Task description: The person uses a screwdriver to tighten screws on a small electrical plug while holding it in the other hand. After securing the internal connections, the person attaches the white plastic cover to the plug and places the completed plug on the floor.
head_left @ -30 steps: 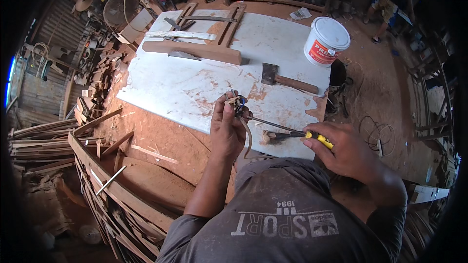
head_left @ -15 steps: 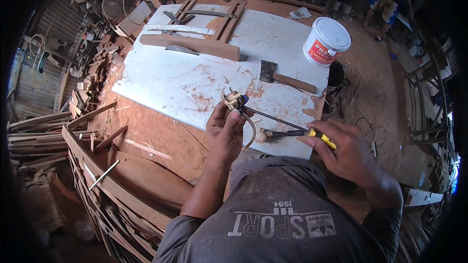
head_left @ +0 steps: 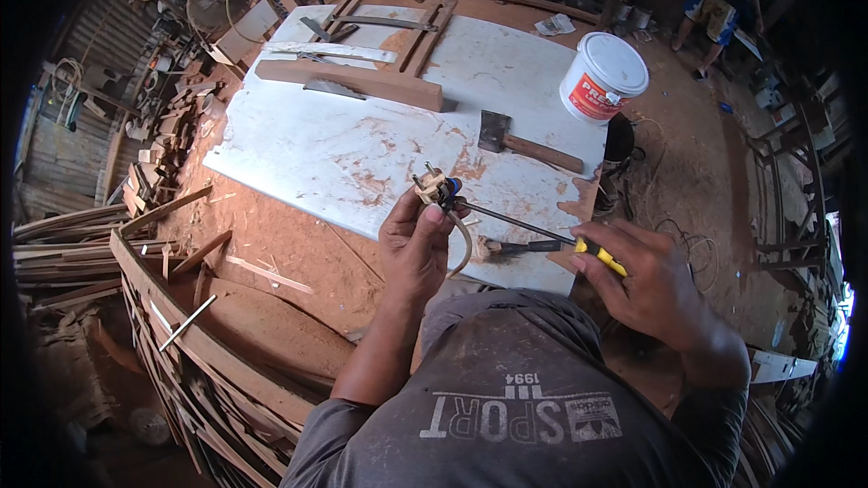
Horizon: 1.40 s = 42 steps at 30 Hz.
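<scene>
While the screwdriver (head_left: 517,222) is pointing leftward at the pale electrical plug (head_left: 432,185), an off-axis push could be sending its tip into the left grip (head_left: 414,246). That grip is clamping the plug above the near side of the white surface (head_left: 334,131), prongs (head_left: 429,167) facing far; the right grip (head_left: 642,280), back upward, is wrapping the yellow-and-black handle (head_left: 608,260).

From the plug (head_left: 434,188) in the left hand (head_left: 413,246), the right hand (head_left: 644,282) with its screwdriver (head_left: 524,226) sits at four o'clock, a brush (head_left: 533,246) nearer that way. On the tabletop (head_left: 307,145), an axe-like tool (head_left: 494,132) lies at two o'clock, a bucket (head_left: 606,72) beyond it, a plank (head_left: 389,87) at eleven and a frame (head_left: 435,43) behind that at twelve. Piled strips (head_left: 77,258) lie off the tabletop at nine.
</scene>
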{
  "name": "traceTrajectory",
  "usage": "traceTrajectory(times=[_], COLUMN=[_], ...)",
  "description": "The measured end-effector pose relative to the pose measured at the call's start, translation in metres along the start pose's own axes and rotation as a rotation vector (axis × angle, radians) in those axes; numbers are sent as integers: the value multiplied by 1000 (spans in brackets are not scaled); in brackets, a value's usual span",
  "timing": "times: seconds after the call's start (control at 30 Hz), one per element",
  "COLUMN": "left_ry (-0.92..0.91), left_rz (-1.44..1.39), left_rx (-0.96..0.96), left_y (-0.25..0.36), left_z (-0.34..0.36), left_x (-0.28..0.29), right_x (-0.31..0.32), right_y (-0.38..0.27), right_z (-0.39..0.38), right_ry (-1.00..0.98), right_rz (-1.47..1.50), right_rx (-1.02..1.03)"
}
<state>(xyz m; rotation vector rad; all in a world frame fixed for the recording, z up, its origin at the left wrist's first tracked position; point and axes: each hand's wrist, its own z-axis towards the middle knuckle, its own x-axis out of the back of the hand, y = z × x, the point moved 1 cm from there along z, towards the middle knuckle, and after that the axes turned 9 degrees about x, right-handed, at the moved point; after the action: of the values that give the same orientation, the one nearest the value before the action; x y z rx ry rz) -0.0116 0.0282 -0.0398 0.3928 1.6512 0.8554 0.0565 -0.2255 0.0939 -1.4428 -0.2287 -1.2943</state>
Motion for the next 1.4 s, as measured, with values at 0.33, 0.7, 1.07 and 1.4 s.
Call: traceTrajectory(times=[0.33, 0.7, 1.07, 1.4], left_ry=[-39, -69, -18, -22], left_rz=[180, 130, 119, 157], left_rx=[-7, 4, 42, 4], left_y=[2, -12, -21, -18], left_z=[5, 7, 3, 5], left_x=[3, 23, 29, 29], right_x=[21, 15, 20, 4], right_y=[-5, 7, 7, 27], right_z=[8, 18, 19, 11], right_ry=[-25, -61, -211, -172], right_rz=[-414, -170, -414, -102], right_rx=[239, 90, 230, 25])
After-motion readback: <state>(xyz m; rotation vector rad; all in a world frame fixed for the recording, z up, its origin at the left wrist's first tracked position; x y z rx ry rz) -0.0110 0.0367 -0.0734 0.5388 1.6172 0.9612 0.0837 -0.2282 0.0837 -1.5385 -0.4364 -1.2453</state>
